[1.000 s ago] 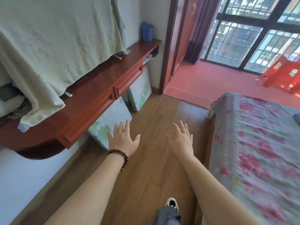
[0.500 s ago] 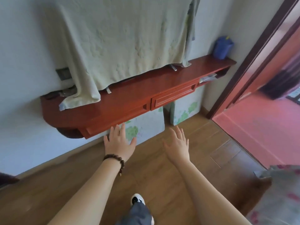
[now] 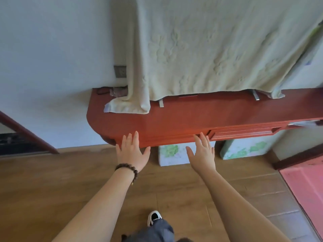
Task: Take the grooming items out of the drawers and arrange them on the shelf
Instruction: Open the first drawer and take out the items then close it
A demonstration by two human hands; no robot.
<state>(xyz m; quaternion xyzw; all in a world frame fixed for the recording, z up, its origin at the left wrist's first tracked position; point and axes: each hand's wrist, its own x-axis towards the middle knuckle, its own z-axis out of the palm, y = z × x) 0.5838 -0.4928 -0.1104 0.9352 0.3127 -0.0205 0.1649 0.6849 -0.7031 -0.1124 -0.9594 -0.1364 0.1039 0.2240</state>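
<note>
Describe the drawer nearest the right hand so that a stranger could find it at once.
Find the long red-brown wall shelf under the hanging pale green towel. Along its front edge, just right of the right hand, sits the shut drawer. It has a raised rectangular frame, while the front to its left, above the left hand, looks plainer.
</note>
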